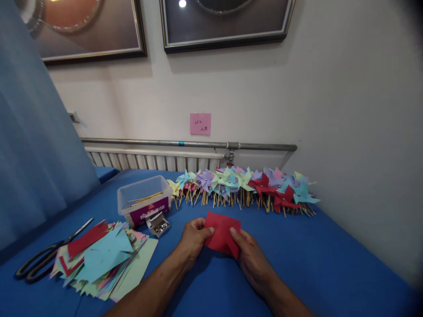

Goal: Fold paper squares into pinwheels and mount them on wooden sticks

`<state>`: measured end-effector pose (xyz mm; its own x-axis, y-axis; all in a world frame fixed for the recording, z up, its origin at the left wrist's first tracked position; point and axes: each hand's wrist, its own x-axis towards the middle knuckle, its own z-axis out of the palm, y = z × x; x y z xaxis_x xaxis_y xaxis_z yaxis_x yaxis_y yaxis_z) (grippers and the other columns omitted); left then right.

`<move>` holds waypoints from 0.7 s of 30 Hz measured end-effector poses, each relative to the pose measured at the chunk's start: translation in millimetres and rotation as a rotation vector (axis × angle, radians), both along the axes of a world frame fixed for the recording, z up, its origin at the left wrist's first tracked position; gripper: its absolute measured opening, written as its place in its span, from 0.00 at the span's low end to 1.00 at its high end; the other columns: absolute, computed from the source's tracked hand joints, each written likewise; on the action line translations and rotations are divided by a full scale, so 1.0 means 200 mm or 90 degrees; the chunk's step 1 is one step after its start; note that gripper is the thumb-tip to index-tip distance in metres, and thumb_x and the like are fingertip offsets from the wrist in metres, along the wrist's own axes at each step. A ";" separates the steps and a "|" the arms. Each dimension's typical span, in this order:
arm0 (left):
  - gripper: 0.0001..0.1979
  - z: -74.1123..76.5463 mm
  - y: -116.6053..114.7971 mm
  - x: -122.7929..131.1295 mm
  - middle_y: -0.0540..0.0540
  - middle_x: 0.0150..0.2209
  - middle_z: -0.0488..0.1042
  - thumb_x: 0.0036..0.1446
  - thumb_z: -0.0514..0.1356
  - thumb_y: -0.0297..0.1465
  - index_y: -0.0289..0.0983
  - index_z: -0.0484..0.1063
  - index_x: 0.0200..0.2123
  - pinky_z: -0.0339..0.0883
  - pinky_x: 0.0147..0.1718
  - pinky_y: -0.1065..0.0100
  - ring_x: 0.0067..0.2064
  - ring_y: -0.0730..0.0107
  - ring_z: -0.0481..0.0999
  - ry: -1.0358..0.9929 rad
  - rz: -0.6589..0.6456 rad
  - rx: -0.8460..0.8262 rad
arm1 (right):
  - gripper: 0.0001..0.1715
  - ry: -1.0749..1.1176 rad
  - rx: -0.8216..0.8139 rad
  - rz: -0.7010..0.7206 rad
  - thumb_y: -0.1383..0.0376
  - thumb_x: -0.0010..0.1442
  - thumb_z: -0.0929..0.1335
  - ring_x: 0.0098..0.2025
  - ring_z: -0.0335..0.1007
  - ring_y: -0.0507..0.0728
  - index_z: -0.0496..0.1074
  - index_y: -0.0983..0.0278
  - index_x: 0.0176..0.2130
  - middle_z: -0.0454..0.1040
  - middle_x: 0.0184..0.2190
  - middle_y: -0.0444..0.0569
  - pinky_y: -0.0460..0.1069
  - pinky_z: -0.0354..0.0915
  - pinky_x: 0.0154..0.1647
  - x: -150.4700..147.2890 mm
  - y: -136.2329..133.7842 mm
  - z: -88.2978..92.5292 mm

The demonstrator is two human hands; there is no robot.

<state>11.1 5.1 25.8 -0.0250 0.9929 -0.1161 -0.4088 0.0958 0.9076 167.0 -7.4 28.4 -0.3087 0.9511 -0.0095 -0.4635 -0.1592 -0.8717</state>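
A: Where is the red paper right now?

B: Between the two hands, seemingly raised a little over the blue table. Treat the paper as the centre of a clock; one corner of it dips to a point near 5 o'clock.

A: How is each hand placed?

B: The left hand grips the edge at 9 o'clock, its thumb flat on the near face and its fingers behind. The right hand pinches the edge between 3 and 4 o'clock, also with the thumb on top.

A: And around them?

B: From 11 to 2 o'clock, beyond the hands, runs a long heap of pinwheels in red, purple, green, blue, yellow and pink, most sticks pointing toward 6 o'clock. At 10 o'clock stands a clear plastic box with thin sticks in it.

A: What sits closer, on that side?

B: At 9 o'clock, a small carton lies open, showing silvery metal pieces. Between 8 and 9 there's a pile of cut coloured paper, a light blue sheet uppermost. Black-handled scissors lie just past it, near 9 o'clock.
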 end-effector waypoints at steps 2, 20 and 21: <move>0.20 0.00 -0.01 0.00 0.48 0.22 0.77 0.29 0.76 0.36 0.34 0.72 0.23 0.63 0.26 0.71 0.22 0.73 0.71 -0.004 -0.007 0.000 | 0.22 0.004 -0.004 0.011 0.49 0.55 0.76 0.46 0.79 0.65 0.81 0.63 0.41 0.84 0.37 0.53 0.61 0.68 0.54 0.00 -0.01 0.01; 0.18 0.00 -0.01 0.01 0.49 0.20 0.75 0.29 0.76 0.34 0.34 0.72 0.22 0.61 0.24 0.72 0.21 0.75 0.69 0.008 -0.007 0.005 | 0.22 -0.007 -0.025 -0.012 0.52 0.50 0.79 0.47 0.80 0.66 0.81 0.65 0.39 0.85 0.37 0.54 0.62 0.70 0.54 -0.01 0.00 -0.02; 0.18 0.00 -0.01 0.01 0.49 0.20 0.75 0.29 0.76 0.34 0.34 0.72 0.22 0.62 0.25 0.72 0.21 0.75 0.69 0.006 -0.006 0.002 | 0.22 -0.001 -0.023 -0.008 0.52 0.51 0.79 0.47 0.80 0.66 0.81 0.65 0.40 0.85 0.36 0.54 0.62 0.70 0.54 -0.01 0.00 -0.02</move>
